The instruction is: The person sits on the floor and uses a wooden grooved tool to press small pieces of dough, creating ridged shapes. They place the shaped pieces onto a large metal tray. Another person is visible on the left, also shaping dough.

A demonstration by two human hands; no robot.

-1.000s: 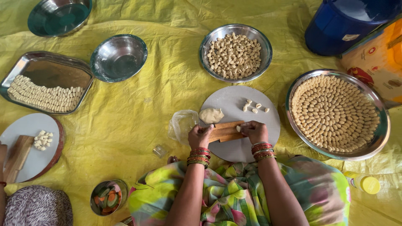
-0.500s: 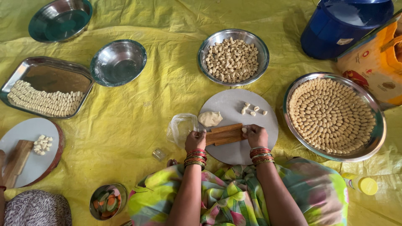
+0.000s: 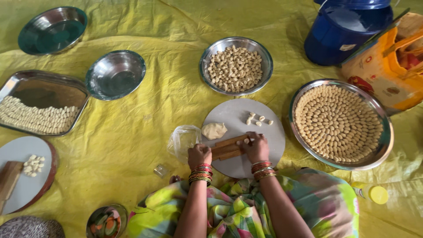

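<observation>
A grooved wooden block [image 3: 228,148], brown and oblong, lies on the round grey board [image 3: 273,132], its long axis running from eight o'clock to two o'clock. The left hand [image 3: 199,155] grips its near end; the right hand [image 3: 255,147] closes on the far end, pressing a small dough piece. One dough lump [image 3: 214,130] sits at eleven o'clock of the block (five shaped pieces [image 3: 257,119] lie at one o'clock).
</observation>
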